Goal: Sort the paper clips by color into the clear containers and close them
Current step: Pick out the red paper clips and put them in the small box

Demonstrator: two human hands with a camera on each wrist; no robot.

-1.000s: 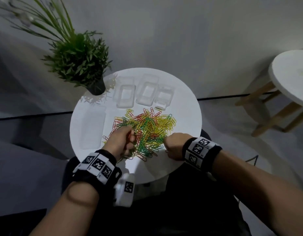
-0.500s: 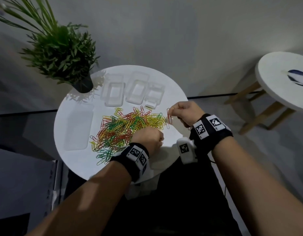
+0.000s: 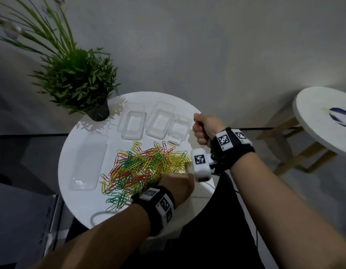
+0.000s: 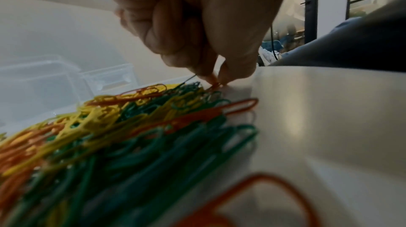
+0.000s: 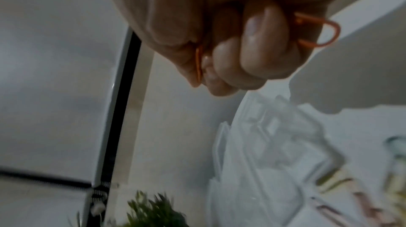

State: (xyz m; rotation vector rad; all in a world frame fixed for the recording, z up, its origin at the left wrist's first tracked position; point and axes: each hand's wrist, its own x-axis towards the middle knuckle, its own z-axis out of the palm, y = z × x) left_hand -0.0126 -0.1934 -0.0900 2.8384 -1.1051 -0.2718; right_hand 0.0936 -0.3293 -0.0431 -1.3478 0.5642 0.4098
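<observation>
A heap of red, yellow and green paper clips (image 3: 147, 166) lies mid-table on the round white table (image 3: 84, 206). Three clear open containers (image 3: 160, 121) stand in a row behind the heap, and a clear lid (image 3: 88, 164) lies to its left. My right hand (image 3: 204, 127) is raised beside the smallest container (image 3: 179, 126) at the right end of the row, fist curled round red clips (image 5: 318, 31) that stick out between the fingers. My left hand (image 3: 178, 183) is down at the heap's near right edge, thumb and forefinger pinching a red clip (image 4: 216, 85) against the table.
A potted green plant (image 3: 77, 82) stands on the table's far left rim. A second white round stool-table (image 3: 327, 121) with wooden legs stands to the right. A grey wall is behind, and dark floor lies left of the table.
My right hand rose from the heap's right edge with red clips and moved back to beside the smallest container. My left hand shifted from the heap's left part to its near right edge.
</observation>
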